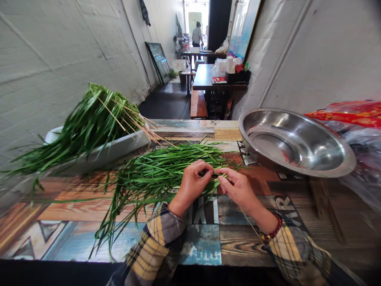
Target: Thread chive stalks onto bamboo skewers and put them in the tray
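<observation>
A loose pile of green chives [154, 169] lies across the patterned wooden table [208, 238]. My left hand [193, 182] is closed in a pinch on a few chive stalks at the pile's right end. My right hand [236, 186] is closed beside it, pinching a thin bamboo skewer [250, 224] that runs back under my wrist, its tip meeting the stalks between both hands. A white tray [119, 147] at the left holds skewered chive bundles [89, 123] with several skewer ends sticking out to the right.
A large steel basin [297, 143] stands at the right, with red and clear plastic bags [357, 131] beyond it. Dark tables and a bench [199, 104] fill the corridor ahead, where a person [196, 35] stands far back. White walls close in on both sides.
</observation>
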{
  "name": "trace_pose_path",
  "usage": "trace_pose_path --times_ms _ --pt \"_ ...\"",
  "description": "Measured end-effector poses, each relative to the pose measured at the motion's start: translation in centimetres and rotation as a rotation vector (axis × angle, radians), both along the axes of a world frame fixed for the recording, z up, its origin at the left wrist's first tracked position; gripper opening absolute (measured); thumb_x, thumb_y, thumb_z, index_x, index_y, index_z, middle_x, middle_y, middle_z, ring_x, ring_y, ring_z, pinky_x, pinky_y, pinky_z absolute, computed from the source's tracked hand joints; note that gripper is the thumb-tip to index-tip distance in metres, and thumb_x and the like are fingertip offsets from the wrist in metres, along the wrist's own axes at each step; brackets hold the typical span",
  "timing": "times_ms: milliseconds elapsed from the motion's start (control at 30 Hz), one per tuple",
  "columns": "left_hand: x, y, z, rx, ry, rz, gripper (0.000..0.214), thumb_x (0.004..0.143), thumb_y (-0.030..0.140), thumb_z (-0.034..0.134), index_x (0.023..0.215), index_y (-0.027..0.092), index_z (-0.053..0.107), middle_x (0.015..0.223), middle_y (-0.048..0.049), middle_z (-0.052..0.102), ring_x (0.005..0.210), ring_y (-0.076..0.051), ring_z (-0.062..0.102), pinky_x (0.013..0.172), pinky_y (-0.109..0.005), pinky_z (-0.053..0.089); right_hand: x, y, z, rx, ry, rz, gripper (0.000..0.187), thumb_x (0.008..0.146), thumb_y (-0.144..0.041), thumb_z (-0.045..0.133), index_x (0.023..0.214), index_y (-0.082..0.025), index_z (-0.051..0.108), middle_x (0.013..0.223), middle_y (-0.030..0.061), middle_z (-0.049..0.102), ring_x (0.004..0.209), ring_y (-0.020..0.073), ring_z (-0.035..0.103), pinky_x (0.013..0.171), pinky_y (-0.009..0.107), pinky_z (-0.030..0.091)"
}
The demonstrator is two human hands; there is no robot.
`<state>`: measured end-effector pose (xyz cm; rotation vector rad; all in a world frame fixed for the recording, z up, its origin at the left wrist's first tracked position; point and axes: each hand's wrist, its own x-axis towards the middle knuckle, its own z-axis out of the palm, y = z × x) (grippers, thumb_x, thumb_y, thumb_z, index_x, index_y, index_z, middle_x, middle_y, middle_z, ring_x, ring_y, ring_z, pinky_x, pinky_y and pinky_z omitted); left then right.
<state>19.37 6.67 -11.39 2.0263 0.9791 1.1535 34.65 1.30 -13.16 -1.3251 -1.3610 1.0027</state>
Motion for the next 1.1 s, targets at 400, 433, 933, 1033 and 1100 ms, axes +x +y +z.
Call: trace_pose_path --times_ms 400,433,933,1033,1100 --pt "-0.01 -0.13 0.24 -0.083 -0.002 0.025 0.013 0.079 0.014 0.059 0.069 0.015 0.067 0.067 -0.0010 0.065 0.063 -0.012 0.057 0.062 -0.022 0.042 0.03 -0.02 -0.12 0.007 0.049 0.011 0.036 0.087 -0.033 0.054 0.118 -0.014 0.055 0.050 -0.0075 0.049 0.041 0.0089 0.044 0.039 0.020 0.031" --pt "-0.01 -0.13 0.27 -0.088 -0.003 0.023 0.013 0.079 0.014 0.059 0.069 0.015 0.067 0.067 -0.0011 0.066 0.063 -0.012 0.057 0.062 -0.022 0.042 0.02 -0.05 -0.12 0.010 0.055 0.012 0.039 0.087 -0.033 0.054 0.121 -0.015 0.052 0.051 -0.0077 0.049 0.041 0.0090 0.044 0.039 0.020 0.031" --pt "0.09 -0.17 -0.16 -0.001 0.057 -0.006 0.013 0.080 0.012 0.056 0.072 0.017 0.065 0.069 -0.0010 0.063 0.067 -0.013 0.057 0.064 -0.024 0.042 0.00 0.05 -0.22 0.042 -0.014 -0.004 0.030 0.088 -0.032 0.053 0.114 -0.017 0.053 0.051 -0.0077 0.049 0.043 0.0093 0.046 0.042 0.020 0.033" --pt "0.06 -0.24 -0.37 0.033 0.088 -0.019 0.014 0.081 0.010 0.055 0.075 0.017 0.065 0.070 -0.0013 0.063 0.067 -0.013 0.056 0.063 -0.024 0.042 0.04 0.12 -0.41 0.051 -0.028 -0.016 0.030 0.088 -0.033 0.054 0.113 -0.017 0.053 0.050 -0.0079 0.049 0.043 0.0096 0.046 0.042 0.020 0.033" --pt "0.07 -0.36 -0.41 0.040 0.113 -0.040 0.014 0.081 0.010 0.055 0.076 0.017 0.065 0.072 -0.0017 0.063 0.068 -0.013 0.057 0.064 -0.024 0.042 0.06 0.14 -0.55 0.046 -0.028 -0.024 0.029 0.088 -0.034 0.054 0.111 -0.017 0.053 0.050 -0.0080 0.050 0.041 0.0097 0.046 0.041 0.020 0.033"
